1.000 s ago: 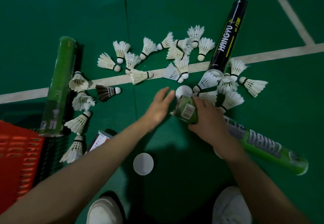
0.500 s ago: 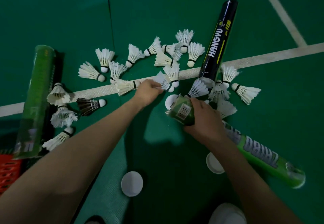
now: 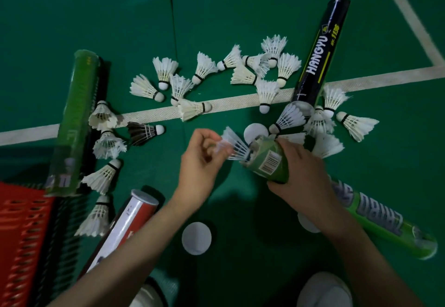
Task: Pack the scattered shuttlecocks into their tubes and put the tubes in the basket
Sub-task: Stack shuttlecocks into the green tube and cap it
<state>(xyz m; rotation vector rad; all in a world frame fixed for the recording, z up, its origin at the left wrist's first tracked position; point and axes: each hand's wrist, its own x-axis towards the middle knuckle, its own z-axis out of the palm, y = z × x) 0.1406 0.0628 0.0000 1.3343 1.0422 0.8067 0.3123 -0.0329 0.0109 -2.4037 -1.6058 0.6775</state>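
My right hand (image 3: 298,174) grips a bright green tube (image 3: 375,213) near its open mouth, and the tube lies slanting toward the lower right. My left hand (image 3: 202,162) pinches the feather skirt of a white shuttlecock (image 3: 237,144), whose cork end sits inside the tube's mouth. Several white shuttlecocks (image 3: 204,66) and one dark shuttlecock (image 3: 142,132) lie scattered across the green floor beyond my hands. A black tube (image 3: 321,51) lies at the upper right, a dark green tube (image 3: 74,124) at the left, a red and white tube (image 3: 125,225) under my left forearm. The red basket (image 3: 21,239) stands at the lower left.
Round white tube caps lie on the floor: one cap (image 3: 196,238) between my arms, another cap (image 3: 256,132) just past the tube's mouth, a third (image 3: 307,223) partly under my right wrist. White court lines (image 3: 385,75) cross the green floor. My white shoes (image 3: 323,290) show at the bottom.
My left hand reached out to the shuttlecocks on the line, took one and brought it back to the green tube's mouth. My right hand kept its hold on the tube.
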